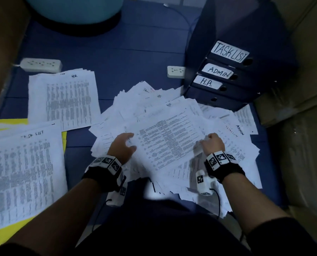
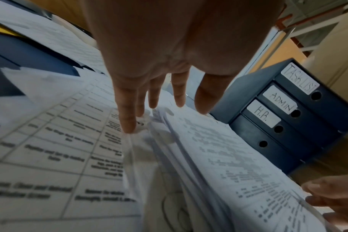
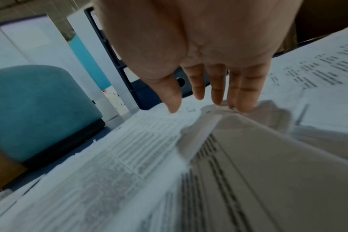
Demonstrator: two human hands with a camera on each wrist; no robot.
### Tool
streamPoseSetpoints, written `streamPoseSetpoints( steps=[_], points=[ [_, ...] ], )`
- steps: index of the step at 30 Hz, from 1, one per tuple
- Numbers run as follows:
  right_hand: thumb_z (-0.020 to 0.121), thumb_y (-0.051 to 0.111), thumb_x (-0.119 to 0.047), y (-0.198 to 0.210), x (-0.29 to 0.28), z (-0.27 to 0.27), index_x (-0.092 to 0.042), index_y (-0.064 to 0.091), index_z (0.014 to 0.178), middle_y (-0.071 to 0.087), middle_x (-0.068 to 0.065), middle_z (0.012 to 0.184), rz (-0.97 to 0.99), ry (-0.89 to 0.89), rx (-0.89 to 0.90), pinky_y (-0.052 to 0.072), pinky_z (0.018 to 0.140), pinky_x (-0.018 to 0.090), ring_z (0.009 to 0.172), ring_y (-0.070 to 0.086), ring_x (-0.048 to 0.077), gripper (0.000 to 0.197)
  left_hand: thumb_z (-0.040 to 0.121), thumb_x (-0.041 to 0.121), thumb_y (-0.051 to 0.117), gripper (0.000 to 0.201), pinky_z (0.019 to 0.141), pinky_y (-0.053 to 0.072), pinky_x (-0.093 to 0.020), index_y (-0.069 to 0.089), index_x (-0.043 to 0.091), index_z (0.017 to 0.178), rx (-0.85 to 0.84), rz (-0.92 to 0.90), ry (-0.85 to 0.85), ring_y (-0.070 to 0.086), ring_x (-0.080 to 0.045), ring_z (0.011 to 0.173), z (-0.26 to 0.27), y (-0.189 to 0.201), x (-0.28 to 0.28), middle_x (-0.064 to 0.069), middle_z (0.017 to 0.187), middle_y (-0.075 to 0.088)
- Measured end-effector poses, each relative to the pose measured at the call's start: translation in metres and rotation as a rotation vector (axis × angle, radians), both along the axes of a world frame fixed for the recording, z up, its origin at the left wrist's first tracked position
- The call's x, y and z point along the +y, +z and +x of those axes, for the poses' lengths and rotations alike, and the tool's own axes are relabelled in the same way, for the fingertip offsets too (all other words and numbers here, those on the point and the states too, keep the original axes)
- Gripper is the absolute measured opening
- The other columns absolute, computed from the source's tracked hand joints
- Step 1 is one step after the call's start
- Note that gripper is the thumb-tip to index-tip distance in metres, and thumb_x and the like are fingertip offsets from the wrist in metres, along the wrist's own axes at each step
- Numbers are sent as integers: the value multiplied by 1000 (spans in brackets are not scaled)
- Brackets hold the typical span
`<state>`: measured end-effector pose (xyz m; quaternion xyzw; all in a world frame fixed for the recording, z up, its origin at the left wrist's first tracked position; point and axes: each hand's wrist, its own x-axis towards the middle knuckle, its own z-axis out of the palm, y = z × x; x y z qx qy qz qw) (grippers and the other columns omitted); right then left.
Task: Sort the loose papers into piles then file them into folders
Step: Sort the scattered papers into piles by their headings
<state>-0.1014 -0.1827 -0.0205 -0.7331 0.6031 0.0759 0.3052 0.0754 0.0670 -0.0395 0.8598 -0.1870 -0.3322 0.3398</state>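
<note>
A loose heap of printed papers (image 1: 172,130) is spread over the blue floor in front of me. My left hand (image 1: 124,145) is at the left edge of the top sheets. Its fingers (image 2: 129,122) are straight, with the tips touching the paper and the thumb over the raised sheaf (image 2: 218,157). My right hand (image 1: 212,143) is at the right edge, where its fingertips (image 3: 240,106) pinch a bunched-up paper edge (image 3: 268,113). A sorted pile marked HR (image 1: 63,98) lies at the far left. A task list pile (image 1: 22,172) lies at the near left on a yellow folder (image 1: 9,230). Dark blue folders (image 1: 228,76) labelled TASKLIST, ADMIN and H.R. are stacked at the right.
Two white power strips (image 1: 41,65) (image 1: 175,71) lie on the floor beyond the piles. A teal round seat (image 1: 74,8) stands at the back. Cardboard boxes (image 1: 298,145) close in the right side. Bare blue floor (image 1: 135,58) shows behind the heap.
</note>
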Motion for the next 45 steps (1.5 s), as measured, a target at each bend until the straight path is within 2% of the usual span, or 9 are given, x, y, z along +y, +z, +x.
streamPoseSetpoints(
  steps=[4,11,18,24,27,31,35,39,45],
  points=[
    [84,71,-29,-13,-2,-4,-5,50,122,55,17,128,21,61,76,46,94,41,111,54,30,49,86,11,64,56,110,31,-31,44,17,138,-14,68,-33,43,-21,130,-8,-8,-7,-3,145,42],
    [89,64,-10,-12,4,-7,-11,52,90,54,4,86,39,143,-62,30,49,26,81,49,23,12,86,10,65,64,113,28,-34,37,13,143,-43,95,-38,38,-22,135,-10,-11,-4,-4,148,40],
    [92,57,-7,34,0,-26,-11,62,89,62,9,79,44,166,-393,51,62,35,68,57,23,7,83,9,65,73,112,28,-33,30,16,147,-31,-44,70,34,-21,137,-1,6,4,-4,151,34],
    [89,63,-8,62,4,-21,-20,63,76,56,-8,51,129,298,-513,44,66,34,60,54,22,18,86,9,65,52,95,38,-29,46,25,132,-33,-241,-118,50,-14,115,-2,53,-3,4,127,53],
    [88,64,-12,67,11,-13,-21,62,79,57,-8,54,101,271,-553,49,65,37,59,55,20,13,92,8,57,22,81,45,-31,62,19,111,-19,-195,-114,61,-20,91,-6,57,-2,-4,101,67],
    [90,67,-20,51,21,-16,-19,57,91,68,6,83,134,50,-571,49,64,34,63,61,20,11,96,9,50,29,83,40,-28,58,8,124,-104,-101,58,56,-24,98,-10,51,11,-6,111,62],
    [83,75,-37,20,31,-29,-4,42,129,54,17,128,88,-5,-97,48,77,35,107,59,34,65,95,6,49,24,75,40,-34,58,1,117,-214,81,176,54,-32,89,0,38,37,-19,106,61],
    [74,84,-29,-2,53,-27,-1,33,134,51,22,125,84,-91,69,55,70,42,99,61,36,84,93,6,51,11,66,39,-36,56,-2,99,-231,180,240,49,-31,76,9,30,57,-19,89,54],
    [87,68,-4,-10,51,-36,-3,43,109,53,12,87,16,-70,-100,33,45,24,60,45,15,33,92,4,50,16,67,40,-38,56,-5,104,-239,187,271,48,-31,74,10,25,70,-19,86,53]
  ],
)
